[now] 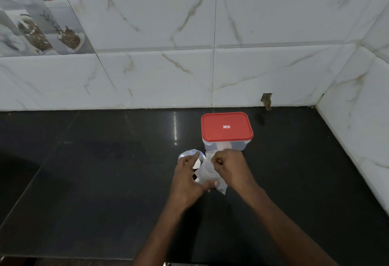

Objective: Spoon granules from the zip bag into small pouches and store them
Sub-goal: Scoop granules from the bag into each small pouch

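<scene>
Holding the small pouch (207, 171) between both hands, low over the black counter (94, 171). Pinching its near lower edge with the thumb of the left hand (186, 181), with the other fingers reaching out straight and away, toward the zip bag (189, 153). Gripping its far upper edge with the right hand (229, 168), with fingers curled tight, seemingly working at the mouth of the pouch; not possible to tell whether opening or sealing it.

Running with the long axis away from the body, a little tilted, and so seemingly pointing the mouth end toward the container with the red lid (226, 128). Lying just left of the pouch and just beyond the left fingertips, this clear crumpled zip bag, so sitting nearer to the left hand than to the right. Showing something white (197, 163) between the left fingers and the pouch, maybe the spoon, but too small for being sure. Standing closed straight beyond the right hand, near but apart, the container.

Probably calling next for either a short reach to the left for granules, or a reach forward for storing; depending on the filling of the pouch, not readable here.
</scene>
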